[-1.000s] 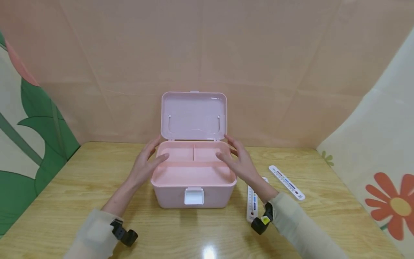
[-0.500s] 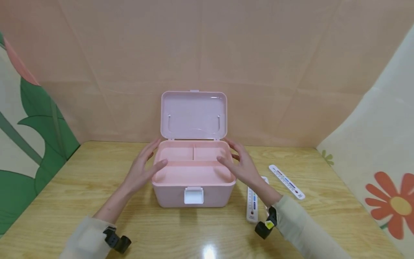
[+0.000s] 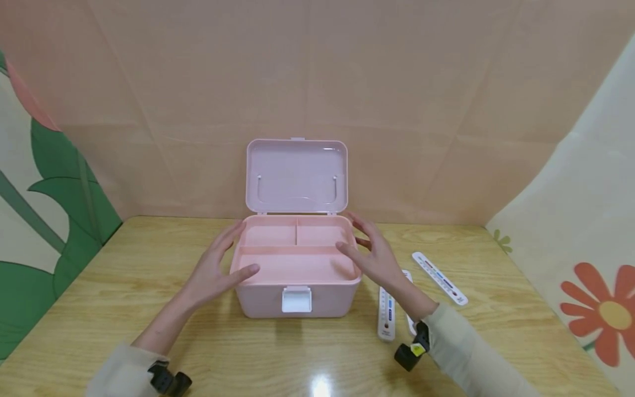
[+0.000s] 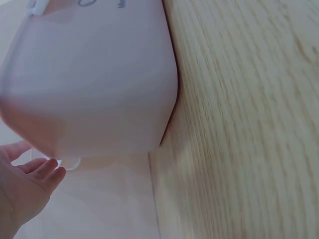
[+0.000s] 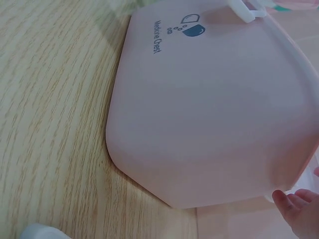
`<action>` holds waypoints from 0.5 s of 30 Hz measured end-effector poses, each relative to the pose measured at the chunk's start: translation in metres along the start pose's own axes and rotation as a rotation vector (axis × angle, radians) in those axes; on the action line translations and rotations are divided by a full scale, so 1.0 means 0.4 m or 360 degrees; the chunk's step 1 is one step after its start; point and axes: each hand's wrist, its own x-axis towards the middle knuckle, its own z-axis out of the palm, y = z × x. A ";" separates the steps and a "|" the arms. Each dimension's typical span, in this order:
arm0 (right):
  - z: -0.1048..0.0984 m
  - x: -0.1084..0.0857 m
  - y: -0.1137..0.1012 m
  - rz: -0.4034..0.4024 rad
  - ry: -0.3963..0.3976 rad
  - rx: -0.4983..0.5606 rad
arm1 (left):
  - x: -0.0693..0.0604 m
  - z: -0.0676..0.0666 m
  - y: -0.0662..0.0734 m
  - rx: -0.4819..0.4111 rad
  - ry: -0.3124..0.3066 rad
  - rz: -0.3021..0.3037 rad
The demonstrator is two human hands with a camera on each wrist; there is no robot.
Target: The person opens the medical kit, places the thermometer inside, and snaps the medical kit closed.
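Note:
A pink medicine chest stands with its lid raised and a divided pink tray at its top. Along the chest's left side is my left hand, fingers extended toward the back corner and thumb over the front part of the rim. My right hand lies along the opposite side, fingers at the right back corner, thumb over the tray. In both wrist views the fingertips of the left hand and right hand are by the chest's upper edge; whether they touch it is unclear.
To the right, a white thermometer strip lies near my right forearm, which partly hides another white strip. A further thermometer strip lies slantwise beyond. A pinkish cloth hangs behind the wooden table.
My left hand has drawn back slightly toward me, its thumb lower along the rim. The right hand has shifted slightly to the right. The chest stays in place, lid raised.

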 end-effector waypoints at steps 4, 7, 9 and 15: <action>-0.003 -0.005 -0.002 0.0015 0.0000 0.0008 | -0.009 -0.004 0.001 0.0056 0.0000 -0.0015; -0.006 -0.008 -0.002 0.0021 -0.0006 0.0010 | -0.014 -0.006 0.000 0.0093 0.0001 -0.0003; -0.007 -0.012 0.000 0.0023 -0.0012 0.0014 | -0.017 -0.005 -0.001 0.0109 -0.0007 0.0002; -0.012 -0.030 0.007 0.0050 -0.0028 0.0009 | -0.023 -0.001 -0.003 0.0125 -0.0008 0.0040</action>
